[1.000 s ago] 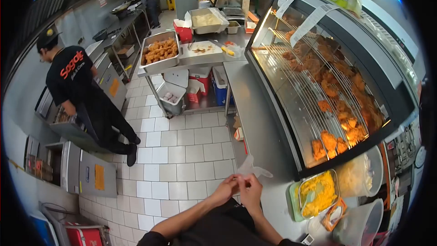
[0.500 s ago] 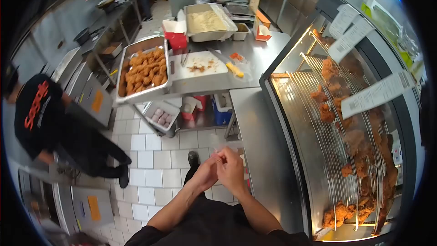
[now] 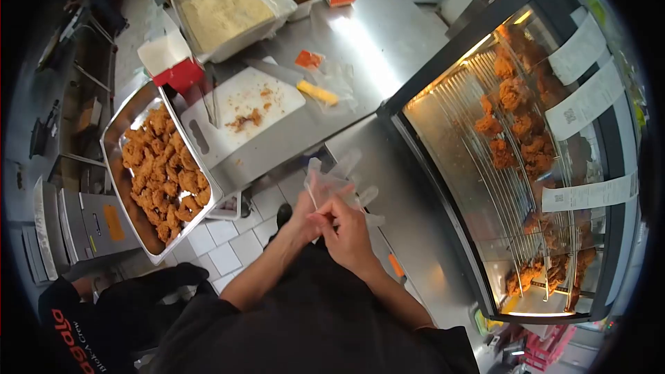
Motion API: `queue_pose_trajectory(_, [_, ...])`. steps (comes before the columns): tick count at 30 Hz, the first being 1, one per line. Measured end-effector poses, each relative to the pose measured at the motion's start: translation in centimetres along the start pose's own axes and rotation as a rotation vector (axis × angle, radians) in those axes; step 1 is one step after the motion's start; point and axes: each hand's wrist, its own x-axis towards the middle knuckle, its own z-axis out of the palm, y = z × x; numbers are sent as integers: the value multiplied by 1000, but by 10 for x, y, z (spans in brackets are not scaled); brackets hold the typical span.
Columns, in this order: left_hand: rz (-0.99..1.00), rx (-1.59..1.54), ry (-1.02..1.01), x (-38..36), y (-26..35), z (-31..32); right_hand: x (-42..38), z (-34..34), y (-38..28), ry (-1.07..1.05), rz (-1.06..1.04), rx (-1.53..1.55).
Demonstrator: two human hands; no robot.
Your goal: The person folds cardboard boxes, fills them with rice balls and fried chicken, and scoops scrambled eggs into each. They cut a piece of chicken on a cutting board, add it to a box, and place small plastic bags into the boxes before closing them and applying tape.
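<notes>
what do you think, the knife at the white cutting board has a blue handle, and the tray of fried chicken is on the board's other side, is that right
Not quite: the handle is yellow, not blue, as the head view shows. The knife is at the white cutting board, with the tray of fried chicken on its other side.

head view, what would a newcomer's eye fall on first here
Probably the lit, black-framed glass display case on the right, with orange-brown fried chicken on wire racks and long white printed paper slips across its front. Next, the silver rectangular metal tray at left, heaped with golden-brown fried pieces. Then, at center, the left hand and right hand with a clear plastic glove.
</notes>
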Motion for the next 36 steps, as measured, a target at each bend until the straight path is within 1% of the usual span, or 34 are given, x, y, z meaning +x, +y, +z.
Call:
queue_pose_trajectory(1, [-171, -111, -3, 2, 6, -3, -3, -1, -6, -107, 160, -35])
queue_pose_trajectory(2, [-341, -217, -7, 0, 10, -6, -7, 1, -3, -104, 186, -30])
queue_pose_trajectory(4, [-339, -231, -18, -19, 21, 7, -13, 7, 4, 26, -42, -349])
queue_pose_trajectory(6, [-239, -81, 87, -26, 23, 10, -15, 10, 9, 9, 7, -283])
queue_pose_trajectory(7, [-153, -57, 213, -24, 15, 4, -18, 14, 17, -13, -15, -219])
queue_pose_trajectory(8, [-189, -50, 229, -28, 7, -6, -25, 19, 25, -29, -22, -152])
queue_pose_trajectory(10, [3, -11, 374, -48, -2, -6, -38, 31, 39, -30, 76, -96])
queue_pose_trajectory(12, [-66, -6, 215, -67, -12, -53, -49, 39, 49, -118, 151, 172])
queue_pose_trajectory(13, [-84, -56, 345, -73, -15, -38, -56, 40, 48, -101, 169, 175])
queue_pose_trajectory(14, [-108, -50, 359, -81, -17, -29, -63, 40, 46, -125, 228, 218])
queue_pose_trajectory(15, [-167, -36, 365, -88, -18, -22, -75, 42, 45, -83, 286, 245])
queue_pose_trajectory(16, [-197, 24, 272, -94, -23, -23, -87, 44, 43, -31, 339, 265])
queue_pose_trajectory(17, [-221, 85, 178, -99, -29, -24, -100, 47, 42, 31, 358, 192])
queue_pose_trajectory(18, [-262, 100, 147, -103, -39, -26, -114, 50, 43, 80, 376, 180])
queue_pose_trajectory(20, [-270, 230, -2, -109, -61, -33, -145, 62, 52, 253, 394, 86])
queue_pose_trajectory(21, [-391, 150, -97, -109, -79, -70, -165, 66, 63, 250, 316, 67])
queue_pose_trajectory(22, [-418, 145, -114, -118, -98, -78, -186, 69, 54, 272, 334, 52])
queue_pose_trajectory(23, [-441, 136, 28, -121, -109, -77, -200, 69, 45, 298, 360, 31])
queue_pose_trajectory(24, [-430, 140, 20, -123, -113, -72, -208, 69, 37, 343, 368, 16])
queue_pose_trajectory(25, [-418, 144, 12, -124, -117, -66, -221, 69, 29, 343, 401, 14])
queue_pose_trajectory(27, [-410, 212, 29, -132, -128, -51, -247, 79, 34, 452, 356, -6])
queue_pose_trajectory(28, [-497, 270, 18, -128, -137, -62, -257, 78, 33, 507, 315, -26])
queue_pose_trajectory(29, [-585, 329, 1, -125, -147, -72, -268, 75, 30, 499, 354, -26])
queue_pose_trajectory(30, [-672, 387, -22, -122, -156, -82, -277, 73, 28, 541, 343, -30])
queue_pose_trajectory(32, [-662, 573, -206, -118, -174, -91, -295, 68, 32, 577, 422, 29])
queue_pose_trajectory(33, [-678, 615, -245, -110, -186, -89, -304, 64, 36, 598, 410, 44])
queue_pose_trajectory(34, [-784, 713, -77, -103, -199, -84, -313, 61, 42, 617, 403, 62])
queue_pose_trajectory(35, [-875, 814, 95, -93, -215, -84, -324, 65, 57, 648, 304, 20])
queue_pose_trajectory(36, [-1139, 294, -194, -76, -229, -117, -332, 66, 71, 583, 237, -76])
